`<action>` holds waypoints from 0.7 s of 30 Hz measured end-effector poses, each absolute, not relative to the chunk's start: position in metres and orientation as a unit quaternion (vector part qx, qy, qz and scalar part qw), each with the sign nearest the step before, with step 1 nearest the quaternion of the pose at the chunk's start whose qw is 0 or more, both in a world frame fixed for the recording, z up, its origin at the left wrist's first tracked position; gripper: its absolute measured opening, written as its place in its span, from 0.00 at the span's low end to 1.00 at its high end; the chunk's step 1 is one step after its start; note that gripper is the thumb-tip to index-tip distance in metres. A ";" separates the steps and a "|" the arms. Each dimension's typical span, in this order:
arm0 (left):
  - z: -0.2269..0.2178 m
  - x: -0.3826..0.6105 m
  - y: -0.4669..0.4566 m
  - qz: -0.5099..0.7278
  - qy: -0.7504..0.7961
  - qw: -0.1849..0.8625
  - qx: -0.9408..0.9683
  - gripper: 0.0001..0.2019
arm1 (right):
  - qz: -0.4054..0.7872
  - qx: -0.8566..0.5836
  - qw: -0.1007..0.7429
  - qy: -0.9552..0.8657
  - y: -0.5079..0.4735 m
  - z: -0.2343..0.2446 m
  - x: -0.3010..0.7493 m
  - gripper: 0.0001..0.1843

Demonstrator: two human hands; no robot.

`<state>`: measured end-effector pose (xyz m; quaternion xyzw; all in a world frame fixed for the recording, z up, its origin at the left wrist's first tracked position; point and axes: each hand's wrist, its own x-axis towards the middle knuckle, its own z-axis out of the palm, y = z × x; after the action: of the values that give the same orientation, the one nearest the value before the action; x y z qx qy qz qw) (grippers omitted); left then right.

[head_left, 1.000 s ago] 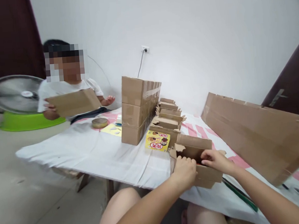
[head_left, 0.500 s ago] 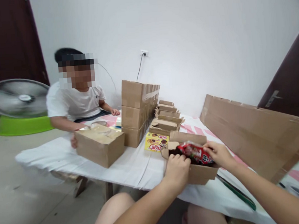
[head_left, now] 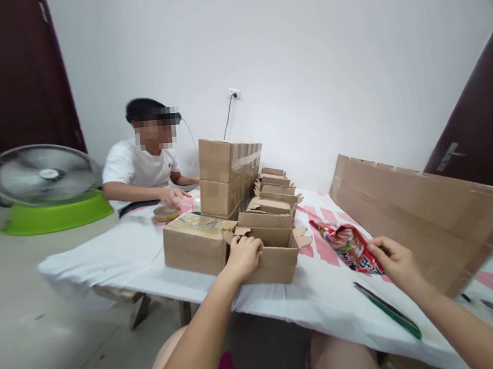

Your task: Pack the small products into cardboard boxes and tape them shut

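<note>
Pinching a red printed plastic packet (head_left: 348, 243) just off to its left, the right hand (head_left: 400, 263) has a green utility knife (head_left: 388, 312) lying nearby; left hand (head_left: 244, 257) is basically gripping the near edge of an open cardboard box (head_left: 278, 264).

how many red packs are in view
1: the red pack in the right hand, right of the open box. The bottom of that box is out of sight, so others may be hidden.
</note>
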<state>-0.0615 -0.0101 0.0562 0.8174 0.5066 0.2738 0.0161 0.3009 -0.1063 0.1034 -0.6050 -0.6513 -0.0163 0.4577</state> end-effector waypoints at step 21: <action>0.041 0.046 -0.058 0.491 0.271 0.210 0.801 0.22 | 0.246 -0.502 0.510 -0.654 -0.120 0.079 0.314 0.33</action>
<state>0.0455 -0.0576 0.0412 0.8009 0.2708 0.4911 0.2100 0.3142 -0.1198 0.0790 -0.5022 -0.6537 0.2461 0.5098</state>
